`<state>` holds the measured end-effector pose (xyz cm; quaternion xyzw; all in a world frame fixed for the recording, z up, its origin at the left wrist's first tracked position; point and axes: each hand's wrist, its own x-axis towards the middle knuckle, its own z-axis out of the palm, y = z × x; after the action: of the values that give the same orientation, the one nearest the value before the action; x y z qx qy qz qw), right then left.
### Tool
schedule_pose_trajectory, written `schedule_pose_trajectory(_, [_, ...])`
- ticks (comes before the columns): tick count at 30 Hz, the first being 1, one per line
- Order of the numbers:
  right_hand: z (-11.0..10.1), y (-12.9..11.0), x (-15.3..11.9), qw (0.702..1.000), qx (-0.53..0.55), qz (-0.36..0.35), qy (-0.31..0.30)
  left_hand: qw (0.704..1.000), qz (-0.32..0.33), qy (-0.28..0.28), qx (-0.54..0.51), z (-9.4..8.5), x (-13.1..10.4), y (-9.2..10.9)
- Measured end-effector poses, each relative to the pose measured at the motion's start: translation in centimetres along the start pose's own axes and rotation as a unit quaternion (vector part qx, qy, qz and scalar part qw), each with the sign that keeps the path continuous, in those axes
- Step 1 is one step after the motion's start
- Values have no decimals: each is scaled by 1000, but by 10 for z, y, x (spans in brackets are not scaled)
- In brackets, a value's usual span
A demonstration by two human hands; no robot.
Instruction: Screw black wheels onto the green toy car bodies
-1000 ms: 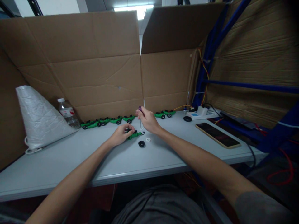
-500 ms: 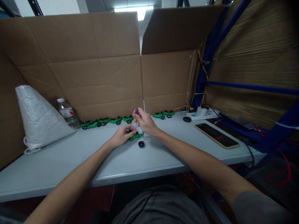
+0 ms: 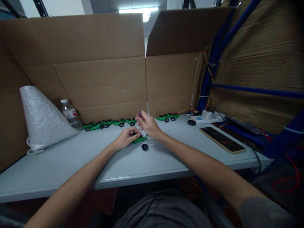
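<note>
My right hand (image 3: 148, 125) is closed around a screwdriver (image 3: 140, 114) with a dark purple handle. The screwdriver points down, its tip at a green toy car (image 3: 140, 139) on the table. My left hand (image 3: 127, 137) grips the left end of that car, its fingers covering part of it. Just in front of the car lie a black wheel (image 3: 144, 147) and a small white ring (image 3: 151, 143). A few tiny parts near the right hand are too small to name.
Several green toy cars (image 3: 120, 122) line the back of the white table (image 3: 114, 171), with more cars (image 3: 167, 117) right of my hands. A silvery bag (image 3: 42, 120) and water bottle (image 3: 70, 114) stand left. A phone (image 3: 222, 140), power strip (image 3: 206, 117) and black disc (image 3: 191, 122) lie right.
The whole view has shifted slightly to the right. Both hands keep their holds on the screwdriver and the green toy car, with little visible movement.
</note>
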<state>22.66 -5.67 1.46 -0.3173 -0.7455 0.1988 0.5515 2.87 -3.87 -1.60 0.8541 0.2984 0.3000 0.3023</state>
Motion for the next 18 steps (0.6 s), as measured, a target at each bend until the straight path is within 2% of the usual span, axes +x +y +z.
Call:
schedule_pose_trajectory(7, [2,7,2,999,35,12,-7,1000,-1,-1,-5,0,0,3])
schedule_pose_trajectory(10, [3,10,7,993,111,29,-13,1000,-2,2,-8,1,0,1])
schedule_pose_trajectory(14, [1,11,10,971,222,71,-53,1000,1,7,-14,1,0,-2])
schedule_pose_trajectory(18, [-1,8,9,951,291,85,-59,1000,-2,4,-25,1,0,1])
